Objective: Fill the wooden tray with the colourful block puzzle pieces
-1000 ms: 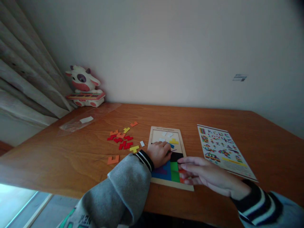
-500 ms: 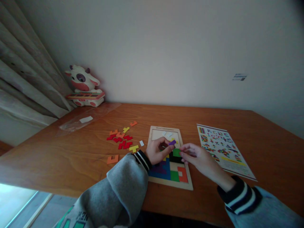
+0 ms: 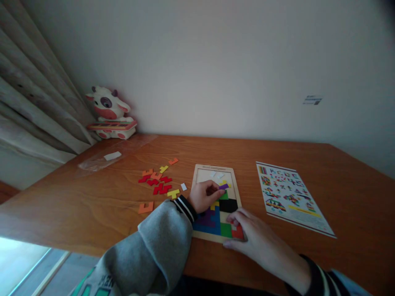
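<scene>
Lettering too small to read on puzzle board (image 3: 212, 238), wall sticker (image 3: 312, 100) and printed sheet (image 3: 293, 193) beyond right hand (image 3: 247, 230). On wooden worktop (image 3: 123, 213), left of left hand (image 3: 205, 197): loose pieces (image 3: 156, 190). In left hand: purple piece (image 3: 224, 186), pinched above board. With right hand: half open, empty, around board's near right corner.

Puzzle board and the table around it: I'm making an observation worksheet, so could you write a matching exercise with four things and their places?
1. Purple piece
2. Cow toy
3. Printed sheet
4. Black piece

A. Beside the curtain
B. Lying inside the board
C. At the left hand's fingertips
D. Right of the board

Pairs: 1-C, 2-A, 3-D, 4-B
</scene>
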A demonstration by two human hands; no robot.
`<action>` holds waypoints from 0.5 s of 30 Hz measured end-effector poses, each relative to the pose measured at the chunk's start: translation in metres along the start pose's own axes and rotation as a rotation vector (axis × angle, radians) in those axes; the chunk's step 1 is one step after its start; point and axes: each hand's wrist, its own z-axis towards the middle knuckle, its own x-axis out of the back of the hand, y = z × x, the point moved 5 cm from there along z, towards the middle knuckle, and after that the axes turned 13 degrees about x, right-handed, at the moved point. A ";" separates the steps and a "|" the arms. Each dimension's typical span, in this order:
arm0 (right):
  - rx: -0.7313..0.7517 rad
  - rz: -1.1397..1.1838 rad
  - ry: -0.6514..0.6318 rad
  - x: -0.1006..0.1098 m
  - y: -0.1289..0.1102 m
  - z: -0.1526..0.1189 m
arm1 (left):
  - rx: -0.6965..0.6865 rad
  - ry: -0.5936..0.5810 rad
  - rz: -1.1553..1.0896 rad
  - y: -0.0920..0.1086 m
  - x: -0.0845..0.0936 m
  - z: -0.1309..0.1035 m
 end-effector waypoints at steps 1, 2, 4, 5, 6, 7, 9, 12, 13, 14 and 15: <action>-0.004 -0.012 -0.003 -0.001 -0.002 0.000 | 0.000 -0.002 0.003 0.000 0.000 0.000; -0.010 -0.018 -0.011 -0.003 -0.002 0.000 | -0.002 -0.002 0.002 0.000 0.000 0.000; -0.022 -0.015 -0.035 -0.004 -0.001 0.003 | -0.002 -0.003 -0.005 -0.001 0.000 0.000; -0.026 -0.008 -0.041 -0.004 0.000 0.005 | -0.001 -0.004 -0.009 -0.001 0.000 0.000; -0.030 0.002 -0.045 -0.004 0.001 0.007 | 0.000 -0.005 -0.012 -0.002 -0.001 0.000; -0.035 0.011 -0.046 -0.004 0.003 0.008 | 0.001 -0.007 -0.013 -0.002 -0.001 0.000; -0.040 0.027 -0.045 -0.005 0.004 0.009 | 0.000 -0.010 -0.014 -0.002 -0.001 0.000; -0.024 0.028 -0.030 -0.006 0.005 0.008 | 0.002 -0.007 -0.018 -0.002 -0.001 0.001; -0.009 0.029 -0.026 -0.006 0.005 0.008 | 0.004 -0.006 -0.021 -0.002 -0.001 0.001; 0.004 0.034 -0.027 -0.006 0.006 0.008 | 0.006 -0.005 -0.025 -0.002 -0.001 0.001; 0.012 0.044 -0.029 -0.004 0.007 0.008 | 0.007 -0.006 -0.033 -0.003 -0.001 0.001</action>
